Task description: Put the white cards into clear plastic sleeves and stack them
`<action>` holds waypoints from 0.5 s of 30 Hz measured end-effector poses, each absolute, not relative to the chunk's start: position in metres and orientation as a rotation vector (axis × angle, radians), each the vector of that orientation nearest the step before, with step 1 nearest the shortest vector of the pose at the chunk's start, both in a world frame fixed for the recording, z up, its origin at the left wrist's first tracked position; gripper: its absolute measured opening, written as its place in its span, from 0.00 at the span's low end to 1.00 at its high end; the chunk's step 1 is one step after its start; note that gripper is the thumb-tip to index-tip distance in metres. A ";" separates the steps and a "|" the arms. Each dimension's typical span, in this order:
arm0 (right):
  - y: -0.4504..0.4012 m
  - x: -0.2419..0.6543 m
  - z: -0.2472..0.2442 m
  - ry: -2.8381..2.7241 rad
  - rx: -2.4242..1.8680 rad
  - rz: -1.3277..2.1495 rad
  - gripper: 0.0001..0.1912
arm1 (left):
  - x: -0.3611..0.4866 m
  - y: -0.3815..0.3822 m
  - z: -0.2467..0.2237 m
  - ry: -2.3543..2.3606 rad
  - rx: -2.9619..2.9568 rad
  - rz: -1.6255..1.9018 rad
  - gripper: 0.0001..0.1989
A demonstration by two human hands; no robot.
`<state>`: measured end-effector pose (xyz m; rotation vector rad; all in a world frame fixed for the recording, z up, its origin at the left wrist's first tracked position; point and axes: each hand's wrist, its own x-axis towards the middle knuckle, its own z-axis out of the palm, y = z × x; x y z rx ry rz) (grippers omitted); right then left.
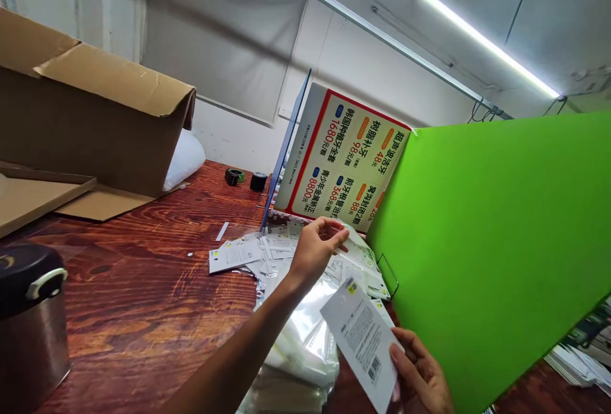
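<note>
My right hand (pixel 420 372) grips the lower edge of a white printed card (pixel 361 331), its barcode and text side facing me. Raised above the pile, my left hand (pixel 317 245) pinches what looks like the edge of a clear plastic bag (pixel 356 249); the bag's outline is hard to make out. Beneath my left forearm lies a stack of clear plastic bags (pixel 305 353), shiny under the light. Behind it several white cards (pixel 236 253) with yellow marks are heaped, some of them partly hidden by my left hand and arm.
A bright green board (pixel 487 242) stands along the right, joined to a printed price board (pixel 346 153) at the back. An open cardboard box (pixel 90 114) and a steel container with black lid (pixel 33 325) are at left. Black rolls (pixel 258 181) sit farther back.
</note>
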<state>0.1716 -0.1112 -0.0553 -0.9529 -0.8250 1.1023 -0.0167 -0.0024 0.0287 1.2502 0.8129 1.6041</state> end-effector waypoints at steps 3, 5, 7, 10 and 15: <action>-0.111 0.172 -0.054 -0.862 -0.962 1.025 0.24 | -0.015 -0.003 0.027 0.824 1.262 1.542 0.07; -0.110 0.177 -0.054 -0.878 -0.963 0.993 0.24 | -0.015 -0.002 0.026 0.810 1.274 1.537 0.07; -0.110 0.182 -0.055 -0.861 -0.965 0.972 0.24 | -0.015 -0.002 0.026 0.792 1.284 1.543 0.07; -0.110 0.190 -0.062 -0.820 -0.974 0.975 0.24 | -0.016 -0.002 0.028 0.807 1.327 1.539 0.08; -0.112 0.201 -0.081 -0.748 -1.007 0.963 0.25 | -0.015 -0.004 0.029 0.861 1.404 1.556 0.09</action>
